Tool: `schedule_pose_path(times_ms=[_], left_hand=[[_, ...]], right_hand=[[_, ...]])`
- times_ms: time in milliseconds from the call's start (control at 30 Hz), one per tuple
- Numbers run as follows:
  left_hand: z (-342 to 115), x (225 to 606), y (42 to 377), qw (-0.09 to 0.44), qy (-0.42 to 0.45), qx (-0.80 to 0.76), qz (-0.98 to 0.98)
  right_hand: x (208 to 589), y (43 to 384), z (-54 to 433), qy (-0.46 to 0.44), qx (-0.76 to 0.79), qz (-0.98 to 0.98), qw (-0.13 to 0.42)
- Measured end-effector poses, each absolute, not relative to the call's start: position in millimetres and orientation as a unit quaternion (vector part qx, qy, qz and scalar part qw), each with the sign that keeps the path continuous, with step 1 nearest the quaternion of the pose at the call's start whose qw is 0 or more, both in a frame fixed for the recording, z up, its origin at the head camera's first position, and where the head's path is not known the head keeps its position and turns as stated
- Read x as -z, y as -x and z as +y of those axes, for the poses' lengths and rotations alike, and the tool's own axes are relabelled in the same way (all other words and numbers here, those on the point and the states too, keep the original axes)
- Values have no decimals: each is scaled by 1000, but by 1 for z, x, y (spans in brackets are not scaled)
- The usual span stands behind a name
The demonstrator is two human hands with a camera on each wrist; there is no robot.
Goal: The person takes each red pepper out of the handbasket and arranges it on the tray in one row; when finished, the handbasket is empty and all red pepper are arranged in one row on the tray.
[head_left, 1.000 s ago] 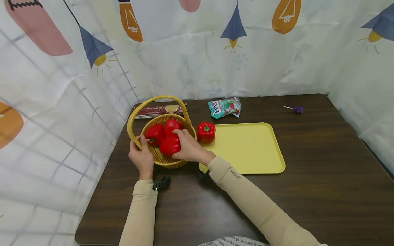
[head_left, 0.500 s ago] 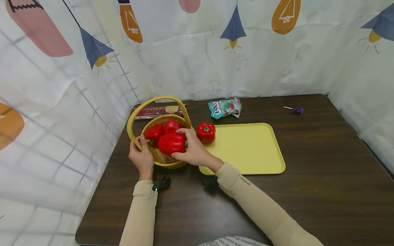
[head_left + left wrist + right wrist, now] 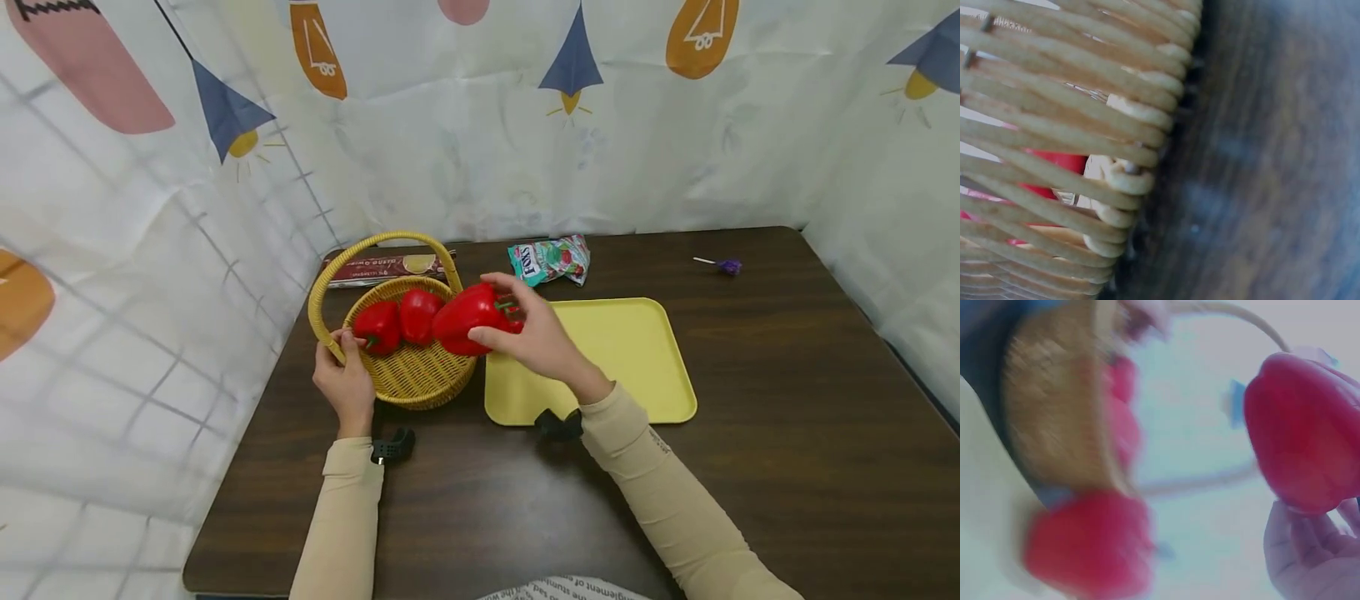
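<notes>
My right hand (image 3: 540,342) holds a large red bell pepper (image 3: 461,321) by its stem end, with thumb and fingers round it, over the right rim of the yellow wicker basket (image 3: 420,379). At the basket's left side my left hand (image 3: 347,387) grips the rim by the foot of the tall handle. Two more red peppers lie inside, one at the left (image 3: 377,327) and one behind it. Another red pepper (image 3: 1094,547), blurred in the right wrist view, sits beside the basket; the right hand mostly hides it in the head view. Through the weave, the left wrist view shows bits of red.
A yellow tray (image 3: 615,358) lies right of the basket. Behind stand a long dark red spaghetti pack (image 3: 386,268) and a green candy bag (image 3: 551,260). A purple lollipop (image 3: 727,267) lies at the back right of the brown table (image 3: 787,433).
My right hand has lifted the front pepper up out of the basket and carried it right, to the rim. The left hand has stayed at the basket.
</notes>
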State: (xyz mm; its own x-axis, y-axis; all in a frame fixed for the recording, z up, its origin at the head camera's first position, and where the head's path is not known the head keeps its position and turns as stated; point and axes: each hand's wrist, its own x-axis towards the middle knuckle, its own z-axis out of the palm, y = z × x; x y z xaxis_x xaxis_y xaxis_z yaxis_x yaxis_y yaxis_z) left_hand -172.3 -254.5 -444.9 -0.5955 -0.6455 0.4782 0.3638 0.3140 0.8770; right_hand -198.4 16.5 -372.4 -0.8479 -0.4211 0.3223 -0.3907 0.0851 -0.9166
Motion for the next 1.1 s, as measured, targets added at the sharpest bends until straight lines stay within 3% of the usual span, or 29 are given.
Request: schedule_pose_path(times_ms=[200, 433, 867, 1100], left_hand=[[-255, 444, 174, 442, -101, 578, -679], [-255, 445, 172, 439, -104, 579, -679], [-254, 448, 174, 429, -101, 586, -679], [-255, 446, 173, 429, -101, 589, -678]], right_hand=[[359, 217, 63, 216, 611, 759, -57], [370, 236, 92, 112, 585, 798, -88], [383, 249, 98, 84, 554, 826, -59], [393, 253, 98, 98, 481, 871, 11]])
